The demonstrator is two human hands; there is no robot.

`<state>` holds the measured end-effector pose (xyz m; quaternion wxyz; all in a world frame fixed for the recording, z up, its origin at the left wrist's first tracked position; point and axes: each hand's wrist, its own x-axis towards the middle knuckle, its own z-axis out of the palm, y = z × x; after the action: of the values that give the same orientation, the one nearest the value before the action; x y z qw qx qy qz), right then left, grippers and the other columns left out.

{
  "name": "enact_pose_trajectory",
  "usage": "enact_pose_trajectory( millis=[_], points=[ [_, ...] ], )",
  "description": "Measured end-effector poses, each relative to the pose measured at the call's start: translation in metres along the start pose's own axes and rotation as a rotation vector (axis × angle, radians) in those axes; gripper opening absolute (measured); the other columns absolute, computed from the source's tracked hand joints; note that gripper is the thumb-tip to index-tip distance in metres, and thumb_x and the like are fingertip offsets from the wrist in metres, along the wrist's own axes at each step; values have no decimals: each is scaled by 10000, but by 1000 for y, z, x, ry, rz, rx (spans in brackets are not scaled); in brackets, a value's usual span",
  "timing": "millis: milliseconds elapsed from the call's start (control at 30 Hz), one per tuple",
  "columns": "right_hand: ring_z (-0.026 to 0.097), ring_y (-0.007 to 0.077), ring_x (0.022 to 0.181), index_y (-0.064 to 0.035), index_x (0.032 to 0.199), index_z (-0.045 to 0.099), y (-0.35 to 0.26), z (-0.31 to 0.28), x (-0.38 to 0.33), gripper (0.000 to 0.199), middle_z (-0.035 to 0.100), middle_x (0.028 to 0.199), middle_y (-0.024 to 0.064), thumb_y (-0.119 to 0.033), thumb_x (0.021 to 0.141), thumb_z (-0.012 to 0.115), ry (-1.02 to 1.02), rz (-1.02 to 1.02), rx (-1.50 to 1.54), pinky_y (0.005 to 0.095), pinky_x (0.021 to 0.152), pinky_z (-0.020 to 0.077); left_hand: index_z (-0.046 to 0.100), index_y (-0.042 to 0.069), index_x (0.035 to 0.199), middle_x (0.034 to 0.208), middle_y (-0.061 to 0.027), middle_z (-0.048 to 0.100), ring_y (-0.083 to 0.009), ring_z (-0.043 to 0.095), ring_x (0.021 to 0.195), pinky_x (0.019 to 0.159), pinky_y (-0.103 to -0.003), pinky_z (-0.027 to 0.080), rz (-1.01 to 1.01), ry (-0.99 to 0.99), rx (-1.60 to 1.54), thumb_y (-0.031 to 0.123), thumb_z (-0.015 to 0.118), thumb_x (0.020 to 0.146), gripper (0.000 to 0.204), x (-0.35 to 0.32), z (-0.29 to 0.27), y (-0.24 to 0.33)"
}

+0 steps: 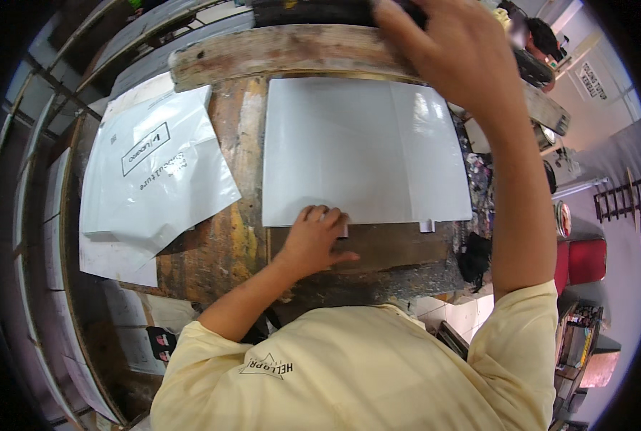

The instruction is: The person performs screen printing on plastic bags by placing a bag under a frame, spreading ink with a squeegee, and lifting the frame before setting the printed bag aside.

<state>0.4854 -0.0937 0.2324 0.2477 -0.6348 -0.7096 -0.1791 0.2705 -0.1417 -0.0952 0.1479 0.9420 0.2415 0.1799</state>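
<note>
A large white flat sheet of card (356, 151) lies on a worn, paint-stained wooden table (227, 237). My left hand (317, 237) presses on the sheet's near edge, fingers bent over a small tab there. My right hand (449, 50) reaches far forward and rests on a dark object (313, 11) lying on a rough wooden beam (284, 50) beyond the sheet. Whether the right hand grips that object is hidden by the hand itself. A second small tab (426, 226) sticks out of the sheet's near edge at the right.
A white plastic mailing bag (155, 172) lies at the left on other white sheets (115, 262). Metal shelving rails (40, 144) run along the left. Red seats (586, 258) and cluttered shelves (575, 337) stand at the right, with another person (543, 36) at the far right.
</note>
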Motion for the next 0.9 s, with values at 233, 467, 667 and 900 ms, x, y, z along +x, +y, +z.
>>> enact_pose_trajectory(
  millis=[233,467,667,900],
  points=[
    [656,348,955,-19,1222,704,4,28,-65,522,702,986,174,-466,957,652,-14,-78,-65,460,888,469,340,-11,1608,1239,-136,670,-232,690,1104,925,-348,604,-525,658,-1004,83,968,720,1091,12,-178,-26],
    [595,335,1041,-89,1128,727,3,101,-194,346,647,1064,117,-357,911,747,-463,-90,73,456,860,447,644,-21,1354,1199,-153,724,-273,669,1153,1035,-402,496,-718,431,-581,309,1037,594,917,-62,-76,-18],
    [631,319,934,-82,1075,730,-6,141,-244,347,662,911,92,-331,845,805,-536,36,269,469,786,517,640,47,1419,1031,-106,524,-329,509,1027,937,-455,434,-645,341,-65,465,1022,489,1089,-83,-30,-42],
    [617,313,950,-102,1227,692,12,192,-211,549,638,1037,84,-233,729,880,-410,-56,178,434,776,551,677,68,1380,1053,-104,529,-310,505,1020,903,-433,435,-762,242,-103,489,1006,442,1080,-82,-33,-39]
  ],
)
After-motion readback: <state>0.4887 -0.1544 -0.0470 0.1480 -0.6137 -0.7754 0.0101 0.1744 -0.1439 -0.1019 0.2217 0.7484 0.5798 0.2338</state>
